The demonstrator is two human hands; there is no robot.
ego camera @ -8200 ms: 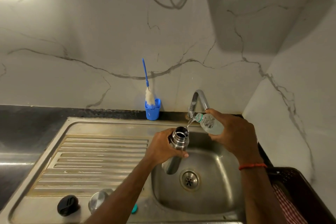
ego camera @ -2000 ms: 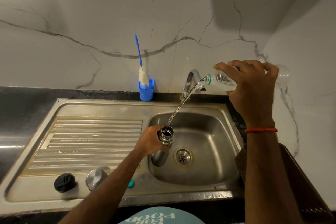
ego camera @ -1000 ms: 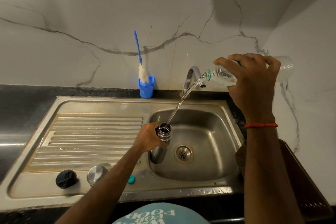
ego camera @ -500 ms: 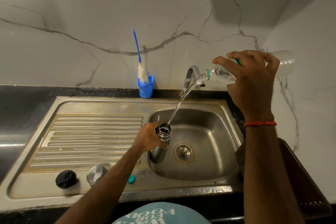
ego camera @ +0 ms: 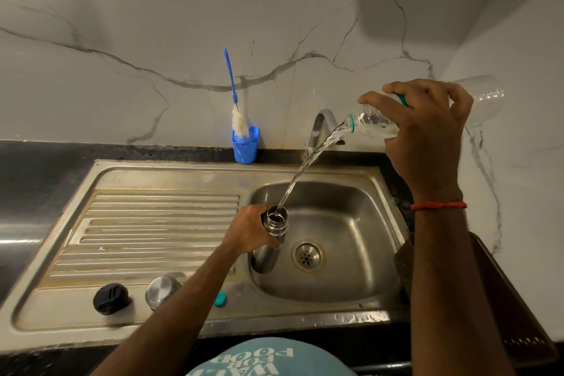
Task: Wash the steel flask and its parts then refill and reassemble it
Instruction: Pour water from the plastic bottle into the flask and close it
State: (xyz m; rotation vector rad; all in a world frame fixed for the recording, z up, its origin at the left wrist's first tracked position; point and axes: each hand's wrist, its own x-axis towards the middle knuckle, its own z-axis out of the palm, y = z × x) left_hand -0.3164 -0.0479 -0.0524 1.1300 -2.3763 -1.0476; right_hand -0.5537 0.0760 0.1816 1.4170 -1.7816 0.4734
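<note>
Water runs from a bottle (ego camera: 370,123) into the flask (ego camera: 276,220) at the sink (ego camera: 351,241).
The left hand (ego camera: 247,230) grips the flask just under its open top and holds it upright in the sink bowl, beside the drain (ego camera: 306,255). The right hand (ego camera: 427,134) grips the clear bottle, tipped on its side up near the tap (ego camera: 319,123). A thin stream of water (ego camera: 305,168) falls from the bottle's mouth into the flask. On the ribbed part of the sink sit a black lid (ego camera: 110,298), a steel lid (ego camera: 162,287) and a small teal cap (ego camera: 219,298). A blue cup (ego camera: 245,146) by the wall holds a brush (ego camera: 239,123).
</note>
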